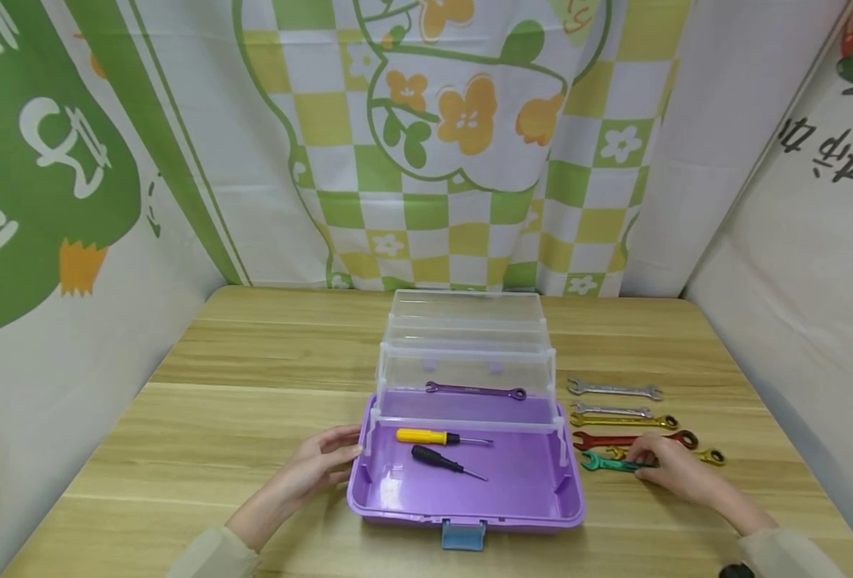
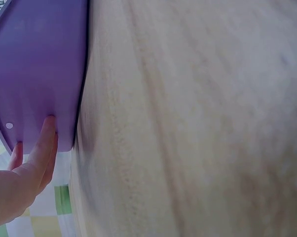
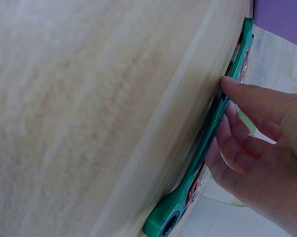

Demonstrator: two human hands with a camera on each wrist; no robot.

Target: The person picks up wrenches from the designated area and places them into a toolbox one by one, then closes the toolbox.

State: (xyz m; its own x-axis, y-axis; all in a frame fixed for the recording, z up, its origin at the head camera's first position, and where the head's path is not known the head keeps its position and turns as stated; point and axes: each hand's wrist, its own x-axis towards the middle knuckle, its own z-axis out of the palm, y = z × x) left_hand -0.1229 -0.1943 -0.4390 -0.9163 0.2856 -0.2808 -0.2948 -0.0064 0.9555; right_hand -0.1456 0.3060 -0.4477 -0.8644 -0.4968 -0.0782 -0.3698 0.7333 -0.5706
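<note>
My right hand (image 1: 675,472) pinches the middle of a green combination wrench (image 1: 603,463) between thumb and fingertips. In the right wrist view the green wrench (image 3: 207,133) lies low along the table, its ratchet ring end towards me. A yellow ratchet wrench (image 1: 710,457) lies just behind it, partly covered by the hand. On the other side, my left hand (image 1: 314,461) rests its fingers against the left wall of an opened purple toolbox (image 1: 470,507). Inside lie a yellow screwdriver (image 1: 421,437) and a black screwdriver (image 1: 437,458).
A purple wrench (image 1: 475,391) lies in the clear fold-out trays (image 1: 466,353) at the toolbox's back. Right of the box, a red wrench (image 1: 603,441), another yellow wrench (image 1: 622,421) and two silver wrenches (image 1: 614,391) lie in rows. Printed curtains surround the wooden table (image 1: 253,401).
</note>
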